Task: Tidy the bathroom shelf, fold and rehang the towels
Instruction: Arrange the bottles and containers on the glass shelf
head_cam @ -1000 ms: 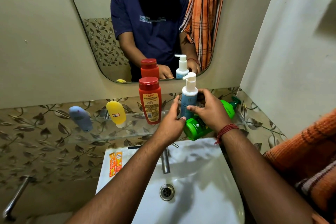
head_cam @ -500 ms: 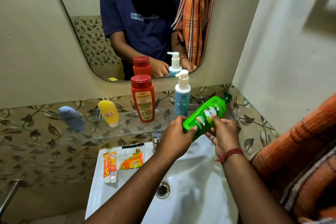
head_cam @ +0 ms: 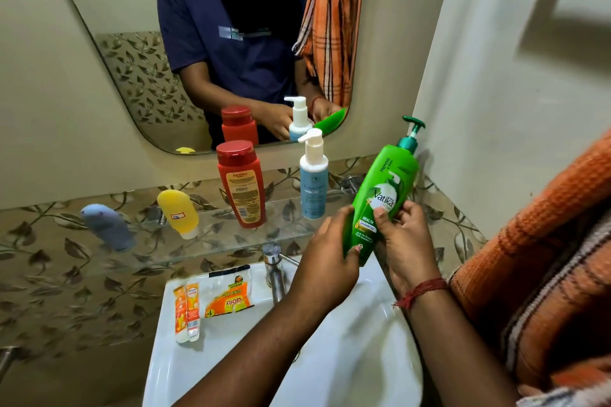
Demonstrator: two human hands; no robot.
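A green pump shampoo bottle [head_cam: 385, 188] is held nearly upright, tilted right, above the right end of the glass shelf [head_cam: 211, 241]. My left hand [head_cam: 327, 254] grips its lower left side and my right hand [head_cam: 405, 241] grips its lower right with the thumb on the label. Standing on the shelf are a red bottle [head_cam: 243, 185] and a blue-and-white pump bottle [head_cam: 313, 178]. A yellow tube [head_cam: 178, 213] and a grey-blue tube [head_cam: 107, 226] sit further left on it. An orange towel [head_cam: 542, 261] hangs over my right shoulder or arm.
A white sink [head_cam: 347, 357] with a chrome tap [head_cam: 276, 271] lies below the shelf. Two small orange tubes [head_cam: 186, 312] and an orange sachet [head_cam: 229, 296] lie on its left rim. A mirror [head_cam: 139, 43] is above, a wall [head_cam: 512, 76] close on the right.
The green bottle came off its side on the shelf and both hands raised it towards upright. My left hand let go of the blue-and-white bottle and moved to the green one.
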